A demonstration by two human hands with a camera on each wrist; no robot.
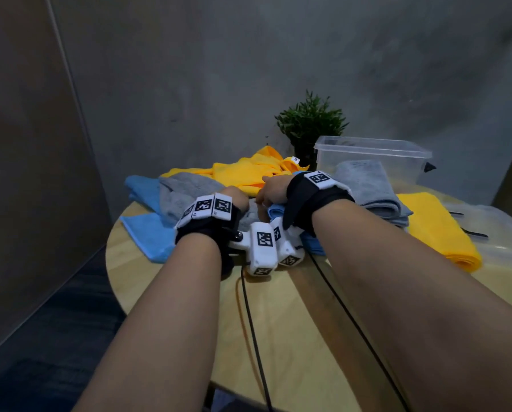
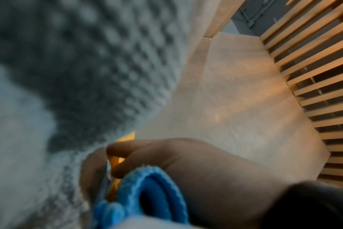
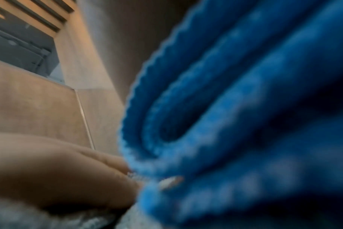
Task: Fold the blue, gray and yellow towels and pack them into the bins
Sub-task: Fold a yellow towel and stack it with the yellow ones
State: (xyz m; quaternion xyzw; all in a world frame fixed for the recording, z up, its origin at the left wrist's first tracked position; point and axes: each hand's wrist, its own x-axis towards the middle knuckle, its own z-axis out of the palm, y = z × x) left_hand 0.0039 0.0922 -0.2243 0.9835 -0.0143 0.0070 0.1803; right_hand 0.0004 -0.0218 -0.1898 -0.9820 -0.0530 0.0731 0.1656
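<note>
Both hands meet at the middle of the round wooden table [image 1: 278, 322]. My right hand [image 1: 271, 191] grips a folded blue towel [image 1: 277, 209]; in the left wrist view its curled fingers [image 2: 131, 147] close over the blue folds [image 2: 147, 193]. The blue towel [image 3: 235, 108] fills the right wrist view. My left hand [image 1: 236, 200] curls down into a gray towel [image 1: 250, 217], which looms blurred at the left [image 2: 78, 62]. Its fingertips are hidden. A crumpled gray towel [image 1: 186, 191], a flat blue towel [image 1: 150, 233] and loose yellow towels [image 1: 248, 171] lie behind.
A folded gray towel [image 1: 367, 188] and a folded yellow towel [image 1: 435, 227] lie at the right. A clear plastic bin [image 1: 373, 150] stands behind them beside a potted plant [image 1: 311, 120]. Another clear container [image 1: 501, 221] sits at the far right. Cables [image 1: 248, 307] trail toward me.
</note>
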